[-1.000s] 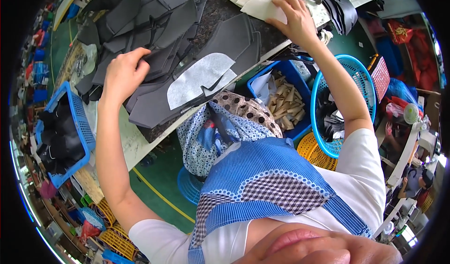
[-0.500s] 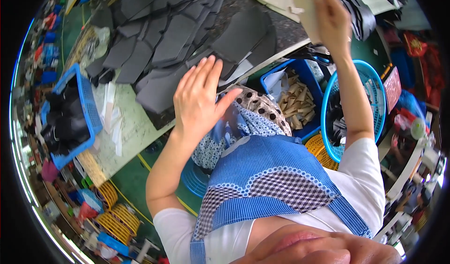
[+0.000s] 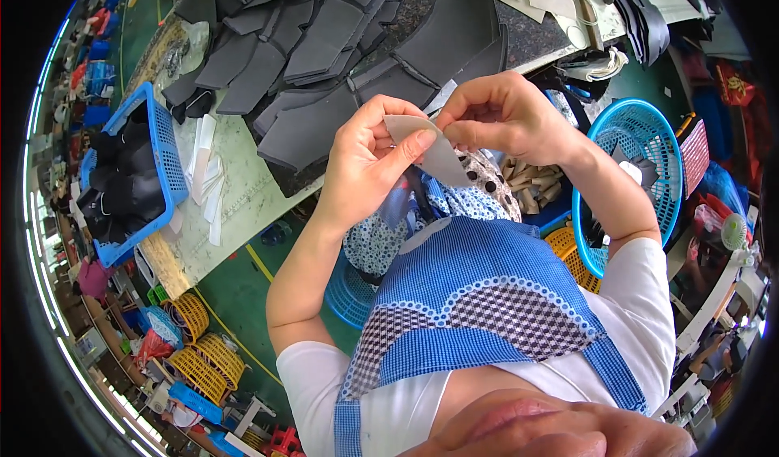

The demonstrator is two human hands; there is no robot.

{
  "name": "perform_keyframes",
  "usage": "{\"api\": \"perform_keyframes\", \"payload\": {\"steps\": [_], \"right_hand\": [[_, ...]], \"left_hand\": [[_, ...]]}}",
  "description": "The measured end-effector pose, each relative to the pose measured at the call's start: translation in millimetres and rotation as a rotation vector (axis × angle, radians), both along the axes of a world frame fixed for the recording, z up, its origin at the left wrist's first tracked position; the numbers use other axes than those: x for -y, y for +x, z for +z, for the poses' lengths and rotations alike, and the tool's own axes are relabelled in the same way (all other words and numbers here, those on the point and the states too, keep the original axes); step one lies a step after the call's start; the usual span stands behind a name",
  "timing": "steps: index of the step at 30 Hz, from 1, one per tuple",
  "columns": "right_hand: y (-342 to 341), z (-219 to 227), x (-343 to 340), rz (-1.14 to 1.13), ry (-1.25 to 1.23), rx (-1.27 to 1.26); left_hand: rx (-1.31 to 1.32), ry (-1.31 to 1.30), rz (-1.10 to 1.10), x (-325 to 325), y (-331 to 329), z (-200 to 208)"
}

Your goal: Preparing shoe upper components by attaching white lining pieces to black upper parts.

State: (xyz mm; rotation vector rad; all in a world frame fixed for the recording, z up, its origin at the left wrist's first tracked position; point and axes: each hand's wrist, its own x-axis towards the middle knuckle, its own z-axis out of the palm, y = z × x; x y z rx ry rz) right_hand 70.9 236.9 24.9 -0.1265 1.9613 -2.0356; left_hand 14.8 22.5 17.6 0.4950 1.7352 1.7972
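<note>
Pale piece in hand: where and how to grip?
Pinch the pale piece at its lower right end, probably from the apron side: that flat end juts free; the left hand holds its upper left, the right hand is at its upper edge.

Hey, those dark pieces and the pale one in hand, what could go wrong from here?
The pale piece, pinched by the left hand and right hand in front of the table, might slip and drop. The dark gray pieces overlap near the table's edge, so a bump could shift them.
</note>
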Motion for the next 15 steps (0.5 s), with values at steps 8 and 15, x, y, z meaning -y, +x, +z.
{"api": "perform_keyframes", "payload": {"steps": [8, 15], "right_hand": [[-5, 4, 5, 0.249, 0.147, -0.239], [18, -47, 31, -0.190, -0.720, 0.248]], "left_hand": [[0.228, 0.142, -0.284, 10, -5, 10], [-1.586, 0.023, -0.113, 0, -14, 6]]}}
